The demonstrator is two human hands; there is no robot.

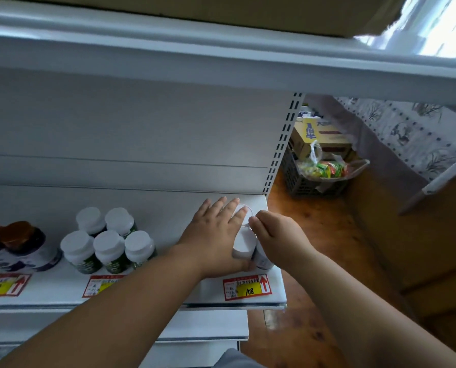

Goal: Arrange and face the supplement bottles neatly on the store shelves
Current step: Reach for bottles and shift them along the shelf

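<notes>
Reaching to the right end of the white shelf (168, 213), you have both hands on a pair of white-capped bottles (244, 241) standing just behind the yellow price tag (248, 289). Your left hand (216, 235) lies flat with straight fingers along the left side and tops of the bottles, thumb at the base of the near one. Your right hand (272, 235) has its fingers curled against their right side; whether it grips, I cannot tell. Left of that tag, well apart, stand five green-labelled bottles (107, 243), upright in two rows. Further left stand two brown-lidded jars (19, 245).
</notes>
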